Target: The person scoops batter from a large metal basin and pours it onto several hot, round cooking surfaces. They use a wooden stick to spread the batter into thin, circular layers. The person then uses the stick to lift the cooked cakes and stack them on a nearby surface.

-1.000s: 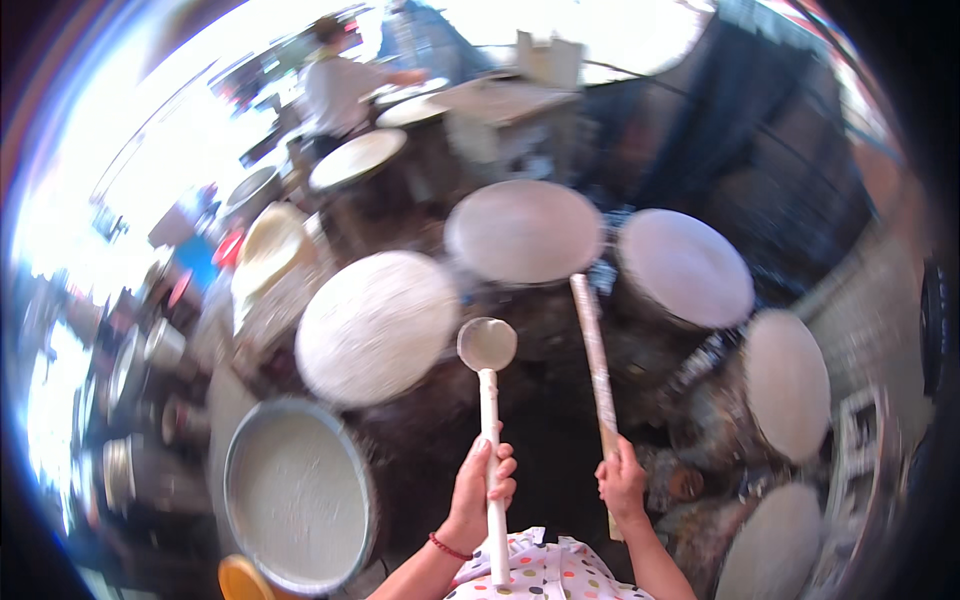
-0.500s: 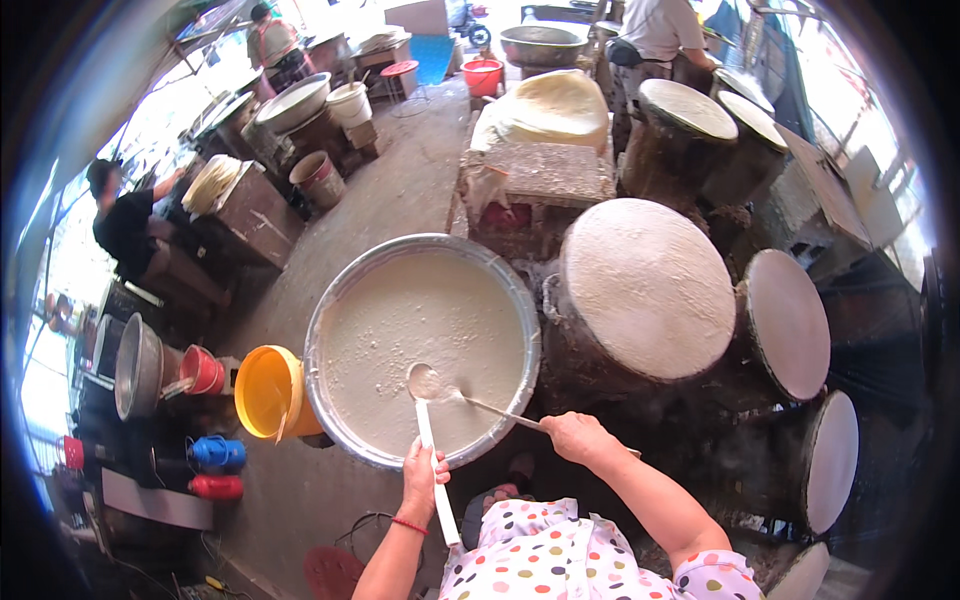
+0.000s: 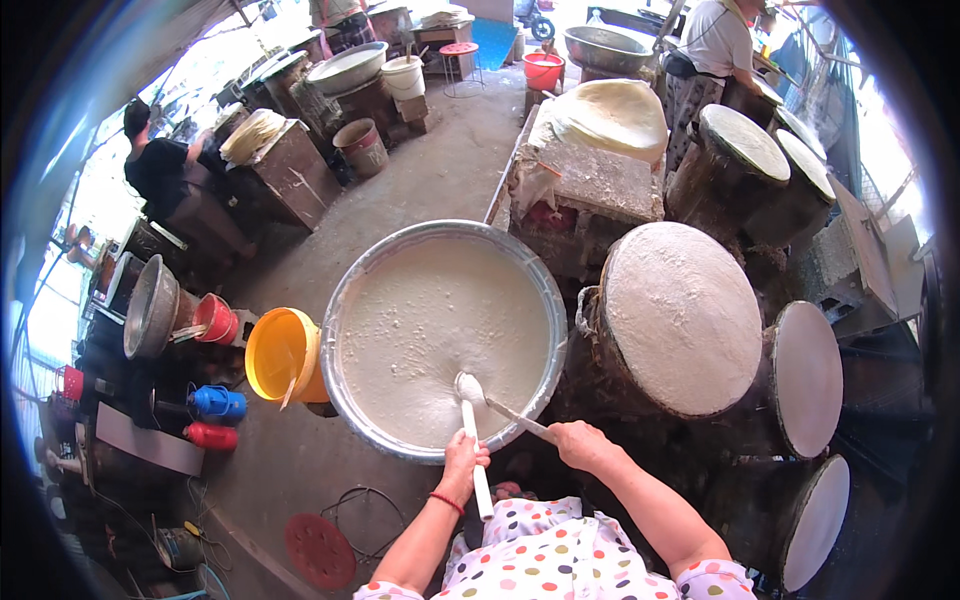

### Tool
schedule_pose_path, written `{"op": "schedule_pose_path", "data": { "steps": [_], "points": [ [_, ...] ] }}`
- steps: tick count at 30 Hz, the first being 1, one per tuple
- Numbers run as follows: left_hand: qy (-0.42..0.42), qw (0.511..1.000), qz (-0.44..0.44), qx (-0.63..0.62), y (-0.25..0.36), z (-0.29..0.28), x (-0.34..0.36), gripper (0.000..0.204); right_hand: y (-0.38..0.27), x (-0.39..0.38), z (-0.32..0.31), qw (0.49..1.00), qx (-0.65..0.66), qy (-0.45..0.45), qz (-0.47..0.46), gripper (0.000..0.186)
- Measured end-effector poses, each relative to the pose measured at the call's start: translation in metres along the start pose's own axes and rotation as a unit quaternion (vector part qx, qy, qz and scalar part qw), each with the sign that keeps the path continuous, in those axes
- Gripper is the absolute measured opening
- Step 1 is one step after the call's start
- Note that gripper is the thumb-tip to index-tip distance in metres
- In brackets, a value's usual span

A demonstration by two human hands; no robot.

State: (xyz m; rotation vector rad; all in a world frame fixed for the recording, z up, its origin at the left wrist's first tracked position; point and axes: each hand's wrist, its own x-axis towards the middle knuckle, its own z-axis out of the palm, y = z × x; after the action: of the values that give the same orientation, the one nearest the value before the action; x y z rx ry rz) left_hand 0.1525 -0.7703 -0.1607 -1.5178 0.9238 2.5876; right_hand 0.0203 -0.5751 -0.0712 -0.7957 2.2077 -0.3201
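Note:
A large metal basin [image 3: 400, 310] full of pale, creamy batter stands in front of me. My left hand [image 3: 462, 462] is closed round the white handle of a ladle [image 3: 477, 480], whose bowl is dipped in the batter near the basin's lower middle. My right hand [image 3: 585, 445] grips a long, thin flat stick [image 3: 525, 425], its far end beside the ladle's bowl in the batter. To the right, a round griddle [image 3: 680, 310] is coated with a pale layer; more round griddles [image 3: 805, 375] stand beyond it.
A yellow bucket [image 3: 270, 355] sits left of the basin. Behind are a stand with stacked pale sheets [image 3: 600, 125], a red bucket [image 3: 540, 75], and co-workers [image 3: 160, 175] [image 3: 715, 55]. Cables [image 3: 370, 515], a red stool [image 3: 315, 550] and coloured canisters [image 3: 215, 400] lie at the lower left.
My view has swung from the griddles to the basin. The ladle and stick have moved down into the batter; since half a second ago the ladle's bowl has sunk deeper.

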Motion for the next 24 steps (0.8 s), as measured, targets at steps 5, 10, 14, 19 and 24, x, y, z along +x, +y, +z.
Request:
{"op": "schedule_pose_path", "data": {
  "steps": [5, 10, 14, 19, 24],
  "points": [
    [-0.160, 0.870, -0.158, -0.439, 0.026, 0.022, -0.041, 0.021, -0.003, -0.044, -0.056, 0.962, 0.243, -0.088, 0.082, 0.028],
    [-0.257, 0.866, -0.043, -0.427, 0.088, 0.071, -0.100, 0.023, -0.017, -0.051, -0.074, 0.917, 0.398, -0.015, -0.030, 0.032],
    [-0.263, 0.903, 0.151, -0.306, 0.140, 0.109, -0.154, 0.022, -0.044, -0.053, -0.104, 0.881, 0.455, 0.043, -0.124, 0.033],
    [-0.249, 0.872, 0.415, -0.073, 0.190, 0.135, -0.203, 0.032, -0.069, -0.044, -0.126, 0.840, 0.431, 0.188, -0.271, 0.033],
    [-0.119, 0.877, 0.465, -0.005, 0.192, 0.132, -0.202, 0.040, -0.068, -0.017, -0.114, 0.793, 0.260, 0.432, -0.342, 0.029]
  ]
}}
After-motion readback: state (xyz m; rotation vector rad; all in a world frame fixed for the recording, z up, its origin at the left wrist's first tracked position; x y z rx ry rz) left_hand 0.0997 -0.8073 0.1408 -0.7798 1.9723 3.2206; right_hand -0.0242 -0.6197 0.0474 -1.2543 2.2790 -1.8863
